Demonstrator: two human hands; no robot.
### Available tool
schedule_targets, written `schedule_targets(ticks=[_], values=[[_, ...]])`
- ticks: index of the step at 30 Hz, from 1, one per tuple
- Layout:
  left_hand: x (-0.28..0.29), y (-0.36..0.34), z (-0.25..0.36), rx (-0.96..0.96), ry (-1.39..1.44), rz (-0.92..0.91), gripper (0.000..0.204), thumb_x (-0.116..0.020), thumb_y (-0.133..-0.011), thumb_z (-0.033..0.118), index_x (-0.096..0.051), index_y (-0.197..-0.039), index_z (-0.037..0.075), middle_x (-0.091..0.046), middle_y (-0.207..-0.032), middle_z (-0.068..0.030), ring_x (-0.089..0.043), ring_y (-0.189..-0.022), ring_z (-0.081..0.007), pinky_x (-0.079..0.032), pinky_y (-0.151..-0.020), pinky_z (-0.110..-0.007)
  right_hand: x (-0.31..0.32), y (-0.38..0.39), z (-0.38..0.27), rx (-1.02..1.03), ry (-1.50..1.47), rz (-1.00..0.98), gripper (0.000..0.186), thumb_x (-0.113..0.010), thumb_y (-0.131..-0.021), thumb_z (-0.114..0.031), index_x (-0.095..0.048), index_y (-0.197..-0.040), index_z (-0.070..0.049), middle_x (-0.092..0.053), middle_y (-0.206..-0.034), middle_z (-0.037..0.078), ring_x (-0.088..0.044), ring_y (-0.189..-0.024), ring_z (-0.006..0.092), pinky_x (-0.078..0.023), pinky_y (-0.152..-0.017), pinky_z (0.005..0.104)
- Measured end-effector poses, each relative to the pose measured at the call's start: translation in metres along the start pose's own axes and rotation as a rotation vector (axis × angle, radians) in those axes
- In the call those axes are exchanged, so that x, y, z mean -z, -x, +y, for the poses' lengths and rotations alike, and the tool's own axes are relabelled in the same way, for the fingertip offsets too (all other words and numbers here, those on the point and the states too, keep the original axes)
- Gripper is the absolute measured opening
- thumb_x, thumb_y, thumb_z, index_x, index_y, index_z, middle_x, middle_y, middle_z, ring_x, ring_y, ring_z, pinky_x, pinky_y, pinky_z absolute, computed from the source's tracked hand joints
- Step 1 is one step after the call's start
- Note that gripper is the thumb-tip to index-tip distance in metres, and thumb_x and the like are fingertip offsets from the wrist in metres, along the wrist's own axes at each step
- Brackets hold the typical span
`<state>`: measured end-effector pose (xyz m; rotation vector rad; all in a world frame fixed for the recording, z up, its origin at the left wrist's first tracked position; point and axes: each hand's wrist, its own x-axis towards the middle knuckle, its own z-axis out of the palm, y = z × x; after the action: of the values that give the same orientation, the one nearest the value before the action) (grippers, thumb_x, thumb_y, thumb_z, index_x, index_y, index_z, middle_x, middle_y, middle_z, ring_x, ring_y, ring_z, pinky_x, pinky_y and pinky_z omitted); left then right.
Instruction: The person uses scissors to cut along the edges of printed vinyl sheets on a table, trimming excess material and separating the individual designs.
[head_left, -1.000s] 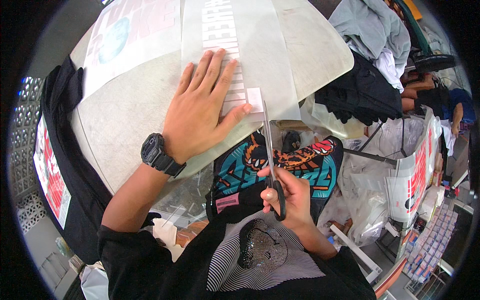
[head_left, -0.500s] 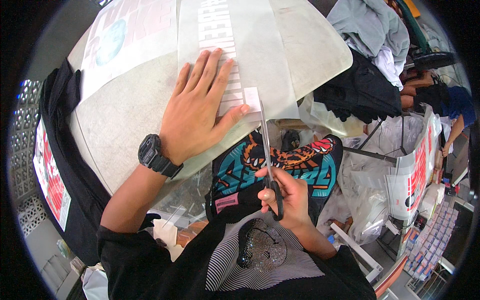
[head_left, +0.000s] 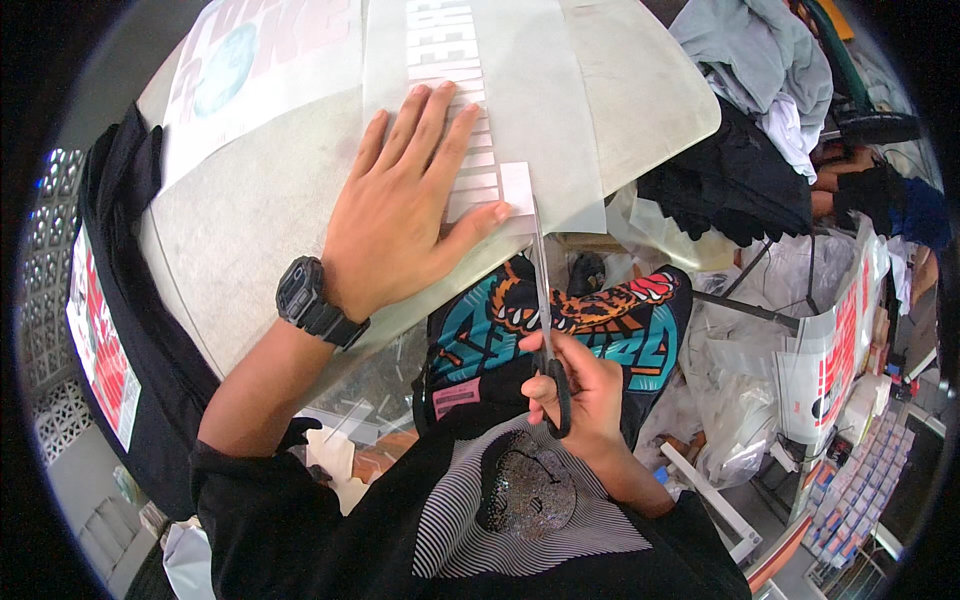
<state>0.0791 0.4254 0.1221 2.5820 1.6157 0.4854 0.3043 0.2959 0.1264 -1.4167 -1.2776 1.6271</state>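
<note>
My left hand [head_left: 395, 220], with a black watch on the wrist, lies flat with fingers stretched on a translucent film sheet [head_left: 550, 90]. White letters and stripes [head_left: 470, 160] run along the sheet beside and under the fingers. The thumb tip touches near a small white rectangle [head_left: 514, 185] at the sheet's near end. Scissors [head_left: 545, 300] are in my right hand [head_left: 588, 390], fingers closed round the black handles. Their slim blades point away from me, tips beside the white rectangle at the sheet's edge. Whether the blades are apart there is hard to tell.
The sheet rests on a pale table [head_left: 650, 100] with a rounded corner. Another printed film [head_left: 220, 120] lies at the far left. Black cloth [head_left: 140, 270] hangs over the left edge. Dark and grey garments [head_left: 750, 60] are piled at right, above clear plastic [head_left: 740, 380]. Another person [head_left: 900, 210] is at far right.
The table and sheet have shifted slightly right in the view. The scissors and my right hand sit a little further right too. My left hand stays pressed on the sheet.
</note>
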Motion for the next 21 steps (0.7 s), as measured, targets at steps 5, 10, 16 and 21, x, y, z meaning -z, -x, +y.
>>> schedule_targets(ticks=[5, 10, 16, 21], values=[[-0.001, 0.000, 0.000, 0.001, -0.001, -0.003, 0.080, -0.057, -0.094, 0.053, -0.035, -0.152, 0.002, -0.030, -0.159, -0.0234, -0.026, -0.149, -0.0394, -0.020, -0.120, -0.052, 0.001, -0.005, 0.000, -0.006, -0.028, -0.003, 0.048, -0.076, -0.090, -0.030, -0.061, -0.117, 0.007, -0.056, -0.061, -0.001, -0.057, -0.051, 0.0044, -0.044, -0.046, 0.0199], [-0.001, 0.000, 0.000, 0.007, -0.004, 0.001, 0.082, -0.057, -0.094, 0.054, -0.035, -0.152, 0.002, -0.031, -0.157, -0.0248, -0.026, -0.148, -0.0401, -0.021, -0.120, -0.052, 0.000, -0.018, -0.005, -0.035, -0.068, 0.008, 0.046, -0.082, -0.085, -0.021, -0.060, -0.118, 0.003, -0.056, -0.064, -0.003, -0.053, -0.053, 0.0020, -0.042, -0.047, 0.0191], [-0.003, 0.000, 0.000, 0.000, 0.007, 0.018, 0.082, -0.057, -0.093, 0.055, -0.035, -0.151, 0.002, -0.032, -0.157, -0.0258, -0.026, -0.148, -0.0407, -0.021, -0.120, -0.052, -0.002, -0.017, -0.006, -0.020, -0.056, 0.020, 0.044, -0.081, -0.086, -0.022, -0.060, -0.116, 0.002, -0.057, -0.065, -0.003, -0.053, -0.055, 0.0017, -0.043, -0.047, 0.0189], [-0.002, 0.000, 0.000, -0.002, -0.008, 0.016, 0.082, -0.057, -0.093, 0.056, -0.036, -0.151, 0.002, -0.032, -0.157, -0.0255, -0.027, -0.148, -0.0408, -0.021, -0.120, -0.052, -0.003, -0.016, -0.008, -0.037, -0.069, 0.025, 0.044, -0.081, -0.086, -0.023, -0.060, -0.115, 0.002, -0.057, -0.064, -0.003, -0.053, -0.055, 0.0016, -0.043, -0.047, 0.0186]])
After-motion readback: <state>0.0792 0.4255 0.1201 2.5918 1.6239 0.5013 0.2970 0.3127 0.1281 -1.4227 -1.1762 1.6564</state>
